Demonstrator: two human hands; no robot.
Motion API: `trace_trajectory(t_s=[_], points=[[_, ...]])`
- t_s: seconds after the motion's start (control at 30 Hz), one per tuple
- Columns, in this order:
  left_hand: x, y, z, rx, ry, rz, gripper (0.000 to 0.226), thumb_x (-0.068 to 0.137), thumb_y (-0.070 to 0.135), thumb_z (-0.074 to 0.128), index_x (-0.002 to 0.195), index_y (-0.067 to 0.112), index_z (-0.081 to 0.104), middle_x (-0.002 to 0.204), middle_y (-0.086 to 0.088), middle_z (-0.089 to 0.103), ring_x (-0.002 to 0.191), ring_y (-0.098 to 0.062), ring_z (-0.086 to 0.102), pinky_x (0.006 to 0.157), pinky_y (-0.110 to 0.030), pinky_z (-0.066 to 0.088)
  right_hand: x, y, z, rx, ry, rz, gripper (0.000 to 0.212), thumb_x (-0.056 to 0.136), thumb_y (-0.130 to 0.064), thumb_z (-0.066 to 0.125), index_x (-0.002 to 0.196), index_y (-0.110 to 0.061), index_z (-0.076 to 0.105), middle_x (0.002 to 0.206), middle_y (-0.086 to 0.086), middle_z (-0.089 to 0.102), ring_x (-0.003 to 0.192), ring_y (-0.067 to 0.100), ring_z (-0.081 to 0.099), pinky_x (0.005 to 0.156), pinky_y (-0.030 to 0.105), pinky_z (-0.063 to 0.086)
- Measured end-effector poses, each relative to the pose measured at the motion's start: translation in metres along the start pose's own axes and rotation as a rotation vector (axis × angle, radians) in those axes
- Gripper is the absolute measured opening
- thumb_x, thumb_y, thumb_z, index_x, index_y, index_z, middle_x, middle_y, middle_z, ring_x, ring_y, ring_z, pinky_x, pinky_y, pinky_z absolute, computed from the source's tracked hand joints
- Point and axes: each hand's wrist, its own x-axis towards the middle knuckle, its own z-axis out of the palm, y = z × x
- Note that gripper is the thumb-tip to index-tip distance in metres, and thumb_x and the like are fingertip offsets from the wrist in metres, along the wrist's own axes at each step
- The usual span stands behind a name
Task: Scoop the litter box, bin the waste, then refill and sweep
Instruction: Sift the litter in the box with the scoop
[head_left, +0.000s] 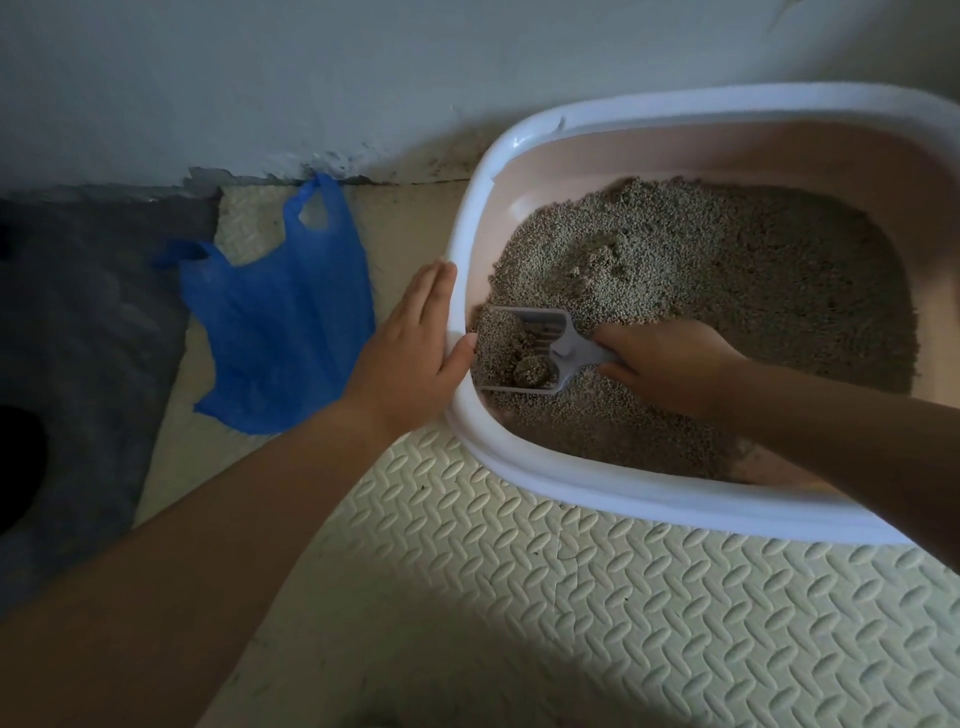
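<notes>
"Litter (701, 291) filled the litter box (470, 223), didn't it? Where did we have the box?"

"We had it on the cream foam mat (571, 597), close to the wall (260, 78), its white rim round a pink tub. Grey granules covered the bottom of it."

"And our hands?"

"Our right hand (670, 364) was inside the box, fingers curled round the handle of the grey scoop (524, 353). The scoop's slotted pan pointed toward the left wall of the box, low over the granules; we could not tell whether it touched them. It carried loose granules and one round clump (530, 370) near the handle end."

"The left?"

"Our left hand (415, 343) lay against the outside of the box's left wall, fingers straight and pressed together along the rim, thumb laid over the rim's top, just beside the scoop's pan."

"What else was near us?"

"A blue plastic bag (283, 317) lay flat on the floor left of the box, handles toward the wall. Further left lay a dark grey rug (78, 312)."
</notes>
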Motion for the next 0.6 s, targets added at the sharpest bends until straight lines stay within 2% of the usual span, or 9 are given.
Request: trace_trajectory(t_s=[0.07,0.2,0.33,0.47,0.6], points=[[0.0,0.004,-0.002,0.011,-0.002,-0.018,0.067,0.097,0.035,0.044,0.152,0.009,0.014,0.159,-0.008,0.012,0.146,-0.021,0.015,0.114,-0.035,0.022,-0.002,0.0,0.003,0.039,-0.002,0.02,0.023,0.096,-0.043,0.041,0.105,-0.023,0.044,0.073,-0.006,0.054,0.062,0.017,0.053,0.055,0.028,0.041],[0.0,0.005,-0.006,0.011,-0.022,-0.031,0.068,0.097,0.041,0.04,0.152,0.012,0.014,0.16,-0.004,0.011,0.146,-0.017,0.011,0.115,-0.033,0.018,-0.006,0.0,0.007,0.131,0.011,0.035,0.026,0.096,-0.042,0.041,0.112,-0.021,0.044,0.071,-0.009,0.048,0.056,0.01,0.044,0.05,0.026,0.031],[-0.003,0.006,-0.004,-0.167,-0.021,-0.08,0.058,0.102,0.037,0.03,0.153,0.016,0.013,0.161,0.002,0.008,0.147,-0.01,0.006,0.118,-0.031,0.012,-0.017,0.011,0.003,0.142,0.084,0.075,0.029,0.097,-0.039,0.04,0.119,-0.02,0.041,0.077,-0.006,0.048,0.062,0.017,0.047,0.056,0.029,0.035],[-0.004,0.011,0.002,-0.217,-0.024,-0.12,0.057,0.102,0.038,0.024,0.154,0.02,0.007,0.161,0.006,0.003,0.146,-0.006,0.001,0.116,-0.023,0.005,-0.032,0.024,-0.004,0.147,0.162,0.106,0.03,0.097,-0.039,0.041,0.116,-0.016,0.043,0.075,-0.004,0.045,0.06,0.021,0.044,0.056,0.03,0.033],[-0.002,0.013,0.009,-0.258,0.002,-0.143,0.059,0.102,0.041,0.023,0.154,0.019,0.005,0.161,0.003,0.001,0.147,-0.008,0.0,0.117,-0.026,0.005,-0.045,0.031,-0.008,0.111,0.215,0.106,0.033,0.095,-0.04,0.042,0.115,-0.014,0.044,0.078,0.003,0.055,0.062,0.026,0.05,0.055,0.031,0.034]])
